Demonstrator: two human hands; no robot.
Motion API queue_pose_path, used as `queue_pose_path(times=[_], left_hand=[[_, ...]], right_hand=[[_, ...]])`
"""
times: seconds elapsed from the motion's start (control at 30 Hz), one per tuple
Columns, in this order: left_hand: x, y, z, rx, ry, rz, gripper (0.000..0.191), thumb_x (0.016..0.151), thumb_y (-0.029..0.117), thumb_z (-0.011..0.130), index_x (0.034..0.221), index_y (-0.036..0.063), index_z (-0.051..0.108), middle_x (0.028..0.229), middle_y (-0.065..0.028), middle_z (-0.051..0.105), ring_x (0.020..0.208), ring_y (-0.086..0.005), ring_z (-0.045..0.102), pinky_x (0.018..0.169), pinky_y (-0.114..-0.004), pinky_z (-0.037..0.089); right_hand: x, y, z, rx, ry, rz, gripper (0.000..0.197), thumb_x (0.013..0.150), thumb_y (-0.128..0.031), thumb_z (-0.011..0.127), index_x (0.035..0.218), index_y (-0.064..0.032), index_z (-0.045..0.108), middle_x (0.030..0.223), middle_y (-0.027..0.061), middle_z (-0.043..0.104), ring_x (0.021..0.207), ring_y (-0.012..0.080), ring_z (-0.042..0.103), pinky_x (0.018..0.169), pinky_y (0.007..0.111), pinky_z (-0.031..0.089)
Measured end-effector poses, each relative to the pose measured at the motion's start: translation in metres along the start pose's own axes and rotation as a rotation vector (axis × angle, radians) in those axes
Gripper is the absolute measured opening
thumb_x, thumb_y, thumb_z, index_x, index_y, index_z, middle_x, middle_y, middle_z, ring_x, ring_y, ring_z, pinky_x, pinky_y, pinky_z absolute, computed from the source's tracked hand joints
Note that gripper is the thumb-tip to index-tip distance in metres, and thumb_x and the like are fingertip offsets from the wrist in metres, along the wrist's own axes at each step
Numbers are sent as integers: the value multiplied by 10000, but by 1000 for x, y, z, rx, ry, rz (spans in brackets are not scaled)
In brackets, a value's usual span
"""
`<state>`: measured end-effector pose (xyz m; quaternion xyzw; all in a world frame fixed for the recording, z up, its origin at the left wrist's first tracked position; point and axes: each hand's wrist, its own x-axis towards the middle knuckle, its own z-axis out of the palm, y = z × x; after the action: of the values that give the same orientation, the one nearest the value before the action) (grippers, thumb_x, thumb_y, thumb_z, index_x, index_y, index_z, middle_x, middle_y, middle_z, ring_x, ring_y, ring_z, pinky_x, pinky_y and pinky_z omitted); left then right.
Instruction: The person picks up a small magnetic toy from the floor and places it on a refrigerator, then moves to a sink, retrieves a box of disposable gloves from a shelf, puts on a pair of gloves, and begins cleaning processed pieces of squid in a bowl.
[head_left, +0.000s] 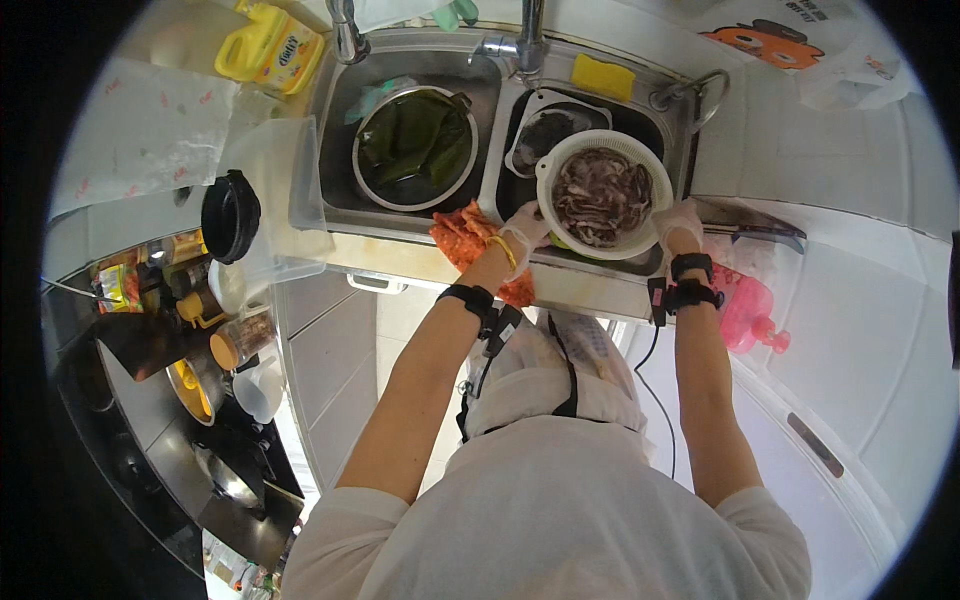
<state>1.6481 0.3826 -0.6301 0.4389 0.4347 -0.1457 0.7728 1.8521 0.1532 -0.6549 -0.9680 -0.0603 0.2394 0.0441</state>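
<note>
Over the right sink basin, a white plastic colander holds brownish-purple sliced meat or seafood. My left hand, in a clear disposable glove, grips the colander's left rim. Its right rim is in my right hand, gloved likewise. Behind the colander sits a white-rimmed container with dark contents, partly hidden. In the left basin stands a round metal bowl of dark green leaves, perhaps kelp, in liquid. An orange cloth hangs over the counter edge by my left wrist.
Chrome faucets rise behind the basins. A yellow sponge lies on the back ledge. Left are a yellow detergent jug and a clear plastic bin. A knife and a pink bottle are at the right.
</note>
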Motion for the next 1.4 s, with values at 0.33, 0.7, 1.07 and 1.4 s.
queue_pose_path(times=[0.33,0.7,1.07,1.4], left_hand=[[-4,6,-7,-420,-55,-126,336,947,102,525,1273,31,490,1196,-92,580,977,-220,643,889,-288,541],[-19,25,16,668,176,236,572,854,235,596,1380,68,441,858,-257,657,772,-323,664,673,-399,533],[-74,79,18,1203,307,418,821,903,224,512,1536,207,-10,948,-306,632,817,-428,639,743,-492,493],[-97,89,14,1452,466,571,796,895,124,472,1542,202,14,1446,-385,274,817,-418,682,650,-482,560]], right_hand=[[-73,9,-40,-124,-10,-558,248,793,-55,639,1036,-47,593,946,187,641,911,353,631,753,410,508],[-106,31,-28,2000,-211,258,168,781,-95,632,942,-103,586,934,27,611,876,191,594,778,299,491],[-114,10,-39,2121,-156,225,147,745,-49,614,888,-78,605,896,3,634,815,162,636,714,268,532],[-126,-5,-45,2167,-188,249,234,762,-125,592,984,-56,612,927,38,670,838,189,663,735,289,559]])
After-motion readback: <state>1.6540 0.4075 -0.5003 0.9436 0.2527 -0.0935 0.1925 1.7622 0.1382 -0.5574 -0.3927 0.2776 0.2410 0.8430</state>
